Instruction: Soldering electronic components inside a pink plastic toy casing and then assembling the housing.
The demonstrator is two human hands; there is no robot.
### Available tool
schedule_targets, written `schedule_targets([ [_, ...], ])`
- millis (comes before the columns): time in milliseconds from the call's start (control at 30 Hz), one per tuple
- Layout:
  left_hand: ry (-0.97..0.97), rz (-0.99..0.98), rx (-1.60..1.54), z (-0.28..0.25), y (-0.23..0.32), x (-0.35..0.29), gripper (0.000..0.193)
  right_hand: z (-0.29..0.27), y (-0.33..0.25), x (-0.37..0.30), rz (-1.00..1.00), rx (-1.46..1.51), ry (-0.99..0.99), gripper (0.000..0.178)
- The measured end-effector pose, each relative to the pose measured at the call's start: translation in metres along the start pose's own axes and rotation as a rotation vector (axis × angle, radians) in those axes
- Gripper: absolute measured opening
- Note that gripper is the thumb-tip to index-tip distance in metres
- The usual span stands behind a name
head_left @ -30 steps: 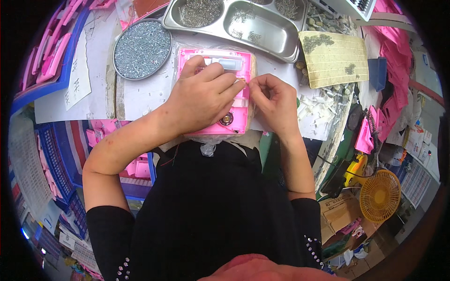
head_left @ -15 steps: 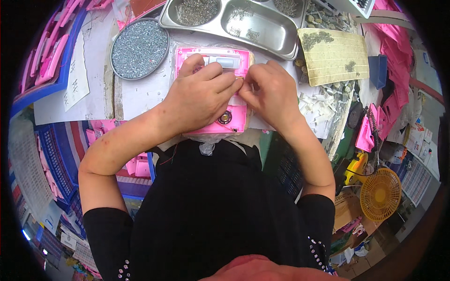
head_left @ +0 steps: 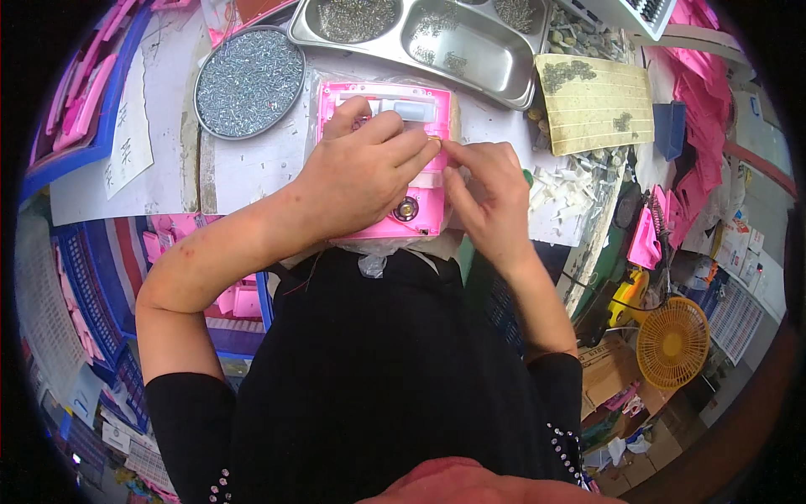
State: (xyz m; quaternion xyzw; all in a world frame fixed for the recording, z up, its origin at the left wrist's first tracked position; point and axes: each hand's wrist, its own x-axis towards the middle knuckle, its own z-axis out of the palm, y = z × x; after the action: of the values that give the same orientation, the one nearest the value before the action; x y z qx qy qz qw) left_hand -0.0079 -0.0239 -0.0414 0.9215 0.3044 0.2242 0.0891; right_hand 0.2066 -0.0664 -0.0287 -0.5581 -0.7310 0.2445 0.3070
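A pink plastic casing (head_left: 430, 217) lies on clear plastic wrap in front of me, with a grey cylindrical part (head_left: 413, 110) near its far edge and a round dark-rimmed part (head_left: 406, 208) near its near edge. Across its middle lies my left hand (head_left: 369, 172). Its fingers are closed at the casing's right side on something small that I cannot make out. My right hand (head_left: 491, 197) is beside that side, index fingertip against the left fingertips and thumb apart below. Its other fingers are mostly hidden. A bit of green (head_left: 527, 176) shows beside the right hand.
A round tray of screws (head_left: 250, 84) stands far left. Behind the casing is a metal compartment tray (head_left: 495, 77) with small metal parts. To the right are a yellowed card (head_left: 596, 105) with small parts, white plastic pieces (head_left: 564, 191) and a blue bin (head_left: 669, 130).
My right thumb and index finger have spread apart from their pinch, and the right hand has turned and lowered slightly. My left hand stays in place on the casing.
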Motion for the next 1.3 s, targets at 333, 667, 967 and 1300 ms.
schedule_targets([
  [333,0.063,0.038,-0.077,-0.007,-0.008,-0.004,0.037,0.018,-0.008,-0.018,-0.057,-0.147,0.07,0.049],
  [667,0.173,-0.01,-0.034,-0.013,-0.012,-0.013,0.02,0.032,0.011,0.022,0.053,-0.007,0.144,0.031],
  [967,0.117,0.016,-0.004,-0.012,-0.013,-0.007,0.027,0.051,0.023,0.015,0.062,0.115,0.248,0.024],
  [1300,-0.063,0.071,0.162,-0.014,-0.005,0.03,0.018,-0.092,0.055,0.029,-0.062,-0.178,0.405,0.019],
])
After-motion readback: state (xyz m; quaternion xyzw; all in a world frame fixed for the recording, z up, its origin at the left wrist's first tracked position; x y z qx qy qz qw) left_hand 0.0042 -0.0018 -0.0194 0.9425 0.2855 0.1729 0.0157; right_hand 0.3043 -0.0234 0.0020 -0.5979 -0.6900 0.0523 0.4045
